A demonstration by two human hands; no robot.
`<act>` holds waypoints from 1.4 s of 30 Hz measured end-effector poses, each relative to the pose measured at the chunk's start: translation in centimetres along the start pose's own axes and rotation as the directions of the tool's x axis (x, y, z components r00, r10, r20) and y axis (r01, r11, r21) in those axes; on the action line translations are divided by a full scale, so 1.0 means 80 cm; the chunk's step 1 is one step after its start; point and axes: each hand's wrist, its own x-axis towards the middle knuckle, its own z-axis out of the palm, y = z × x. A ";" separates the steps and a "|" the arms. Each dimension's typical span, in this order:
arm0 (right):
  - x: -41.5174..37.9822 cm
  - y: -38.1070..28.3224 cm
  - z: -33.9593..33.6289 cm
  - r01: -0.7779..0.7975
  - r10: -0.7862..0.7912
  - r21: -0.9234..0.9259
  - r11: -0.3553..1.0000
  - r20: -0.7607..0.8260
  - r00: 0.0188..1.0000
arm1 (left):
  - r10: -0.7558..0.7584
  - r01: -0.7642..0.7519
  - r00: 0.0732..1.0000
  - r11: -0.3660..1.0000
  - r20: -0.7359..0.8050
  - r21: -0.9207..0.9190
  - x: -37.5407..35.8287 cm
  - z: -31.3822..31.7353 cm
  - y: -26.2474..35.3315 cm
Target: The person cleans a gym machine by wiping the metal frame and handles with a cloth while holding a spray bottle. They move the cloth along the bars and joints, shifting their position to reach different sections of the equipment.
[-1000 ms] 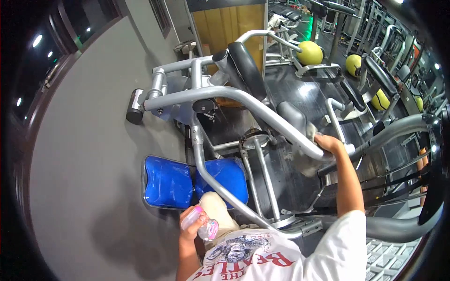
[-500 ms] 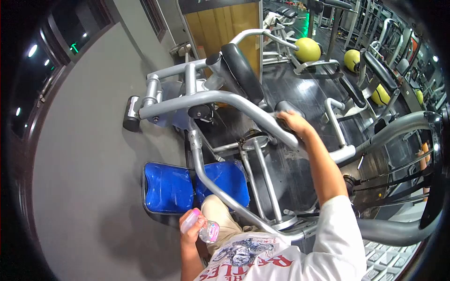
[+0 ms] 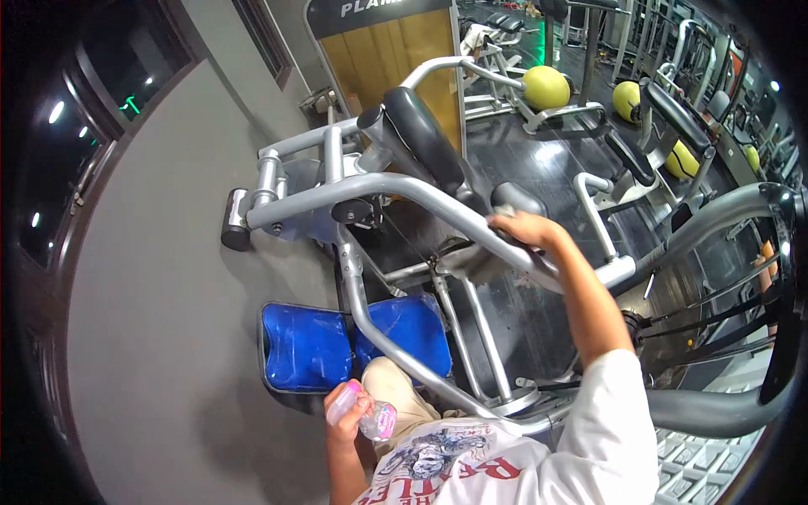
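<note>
My left hand (image 3: 343, 427) is wrapped round a clear plastic bottle (image 3: 380, 420) with a pink cap and pink label, tilted in front of my leg. Out ahead, my right hand (image 3: 532, 229) is closed at the lower end of the exercise machine's curved grey bar (image 3: 404, 182). A small greyish, cloth-like piece (image 3: 504, 211) shows at its fingertips, blurred. Under the palm is a dark part of the machine, mostly hidden. A black padded cushion (image 3: 423, 139) sits up and to the left of this hand.
Two blue pads (image 3: 307, 347) lie below the machine frame, near my knee. A grey wall (image 3: 160, 278) runs along the left. Yellow exercise balls (image 3: 546, 88) and other machines stand farther back. Thick grey tubing (image 3: 707, 415) curves close on my right.
My right hand has shifted slightly down along the machine, and the greyish piece shows more at its fingertips. My left hand keeps the bottle. The view has tilted slightly.
</note>
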 end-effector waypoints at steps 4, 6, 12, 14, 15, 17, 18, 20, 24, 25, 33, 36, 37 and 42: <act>-0.104 0.113 -0.002 -0.071 0.060 -0.106 0.992 -0.102 0.993 | -0.053 0.053 0.999 0.998 0.003 -0.014 0.013 0.010 0.000; -0.157 0.104 0.012 0.074 -0.080 -0.029 0.997 -0.317 0.945 | -0.086 0.085 0.995 0.996 0.049 0.026 0.028 0.012 -0.004; -0.197 0.152 0.009 0.348 -0.071 0.209 0.914 -0.763 0.643 | -0.048 0.043 0.982 0.999 0.185 0.031 0.061 0.038 0.001; -0.215 0.181 -0.003 0.438 0.230 0.405 0.802 -0.887 0.399 | -0.043 0.040 0.978 0.999 0.203 0.017 0.064 0.039 0.002; -0.231 0.214 -0.030 0.581 0.118 0.444 0.683 -0.851 0.511 | -0.046 0.041 0.977 0.999 0.208 0.030 0.065 0.038 0.002; -0.256 0.227 -0.055 0.820 0.265 0.518 0.244 -0.849 0.458 | -0.050 0.039 0.974 0.998 0.220 0.055 0.066 0.037 0.001; -0.263 0.249 -0.067 0.886 0.255 0.448 0.115 -0.876 0.410 | -0.054 0.045 0.975 0.998 0.218 0.045 0.065 0.038 0.000; -0.306 0.187 -0.074 0.848 0.084 0.530 -0.012 -0.844 0.529 | -0.062 0.058 0.974 0.998 0.219 0.024 0.065 0.040 -0.006; -0.279 0.220 -0.074 0.821 0.269 0.419 0.388 -0.903 0.335 | -0.068 0.074 0.970 0.997 0.234 -0.015 0.066 0.048 -0.011; -0.264 0.223 -0.064 0.701 0.307 0.463 0.543 -0.886 0.348 | -0.076 0.081 0.969 0.997 0.236 -0.014 0.068 0.051 -0.011; -0.140 0.250 0.064 -0.136 0.242 0.233 0.963 -0.969 0.056 | -0.073 0.069 0.966 0.997 0.248 0.023 0.071 0.057 -0.013; -0.142 0.225 0.081 -0.103 0.154 0.151 0.983 -0.988 0.028 | -0.092 0.095 0.966 0.995 0.242 0.000 0.073 0.061 -0.023; -0.153 0.201 0.087 -0.080 0.084 0.078 0.994 -0.993 0.086 | -0.103 0.106 0.963 0.994 0.248 0.002 0.073 0.062 -0.027; -0.170 0.103 0.146 -0.008 -0.152 -0.162 0.987 -0.944 0.292 | -0.133 0.130 0.942 0.991 0.309 0.030 0.080 0.078 -0.034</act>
